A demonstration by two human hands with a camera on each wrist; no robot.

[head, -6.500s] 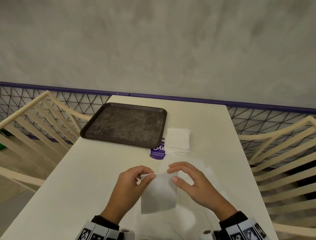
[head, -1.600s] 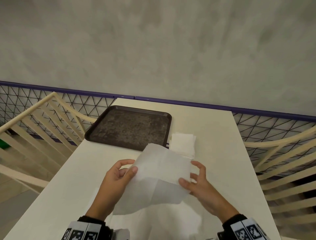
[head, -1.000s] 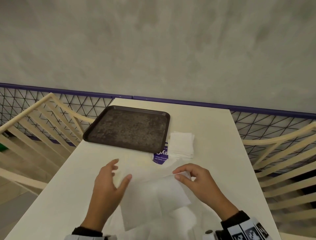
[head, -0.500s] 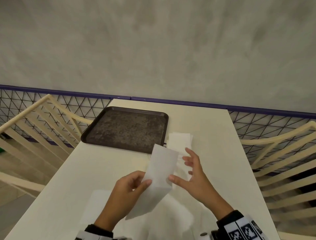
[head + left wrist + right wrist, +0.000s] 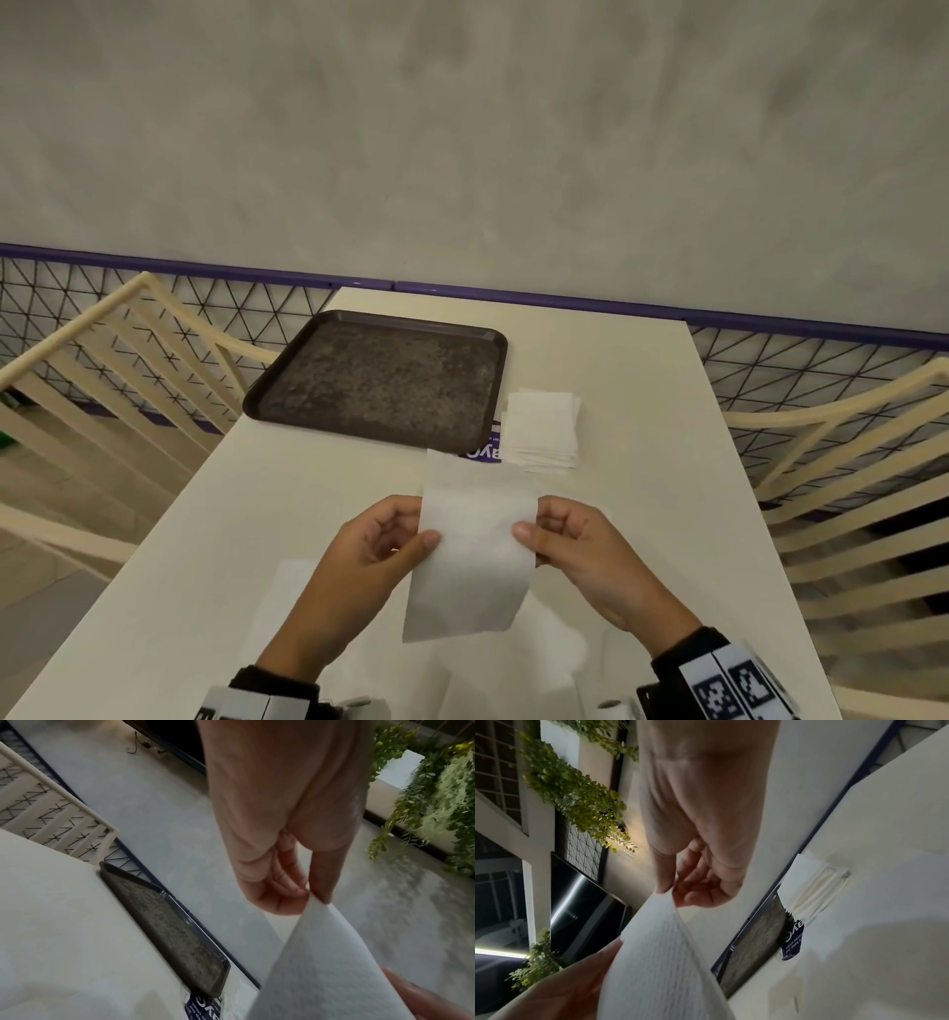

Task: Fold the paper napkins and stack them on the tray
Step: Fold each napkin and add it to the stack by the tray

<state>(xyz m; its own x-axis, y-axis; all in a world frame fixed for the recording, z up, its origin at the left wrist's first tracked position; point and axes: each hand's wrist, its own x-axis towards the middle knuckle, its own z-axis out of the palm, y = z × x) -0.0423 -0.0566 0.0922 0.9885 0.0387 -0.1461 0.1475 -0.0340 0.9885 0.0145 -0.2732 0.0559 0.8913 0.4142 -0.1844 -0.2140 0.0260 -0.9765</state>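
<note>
I hold a white paper napkin (image 5: 470,550), folded into a tall strip, up above the near part of the cream table (image 5: 246,519). My left hand (image 5: 390,539) pinches its left edge between thumb and fingers, as the left wrist view shows (image 5: 312,898). My right hand (image 5: 552,532) pinches the right edge (image 5: 671,892). The dark brown tray (image 5: 380,377) lies bare at the far left of the table. A small pile of folded napkins (image 5: 542,429) sits just right of the tray.
More unfolded napkins (image 5: 513,663) lie flat on the table under my hands. A purple-printed wrapper (image 5: 485,452) pokes out by the tray's near right corner. Cream slatted chairs (image 5: 847,462) flank the table, and a wire fence (image 5: 801,360) runs behind it.
The napkin was opened wide, laid down and folded in half into a narrow strip. Both hands now hold the strip by its side edges, squarer to me than half a second ago.
</note>
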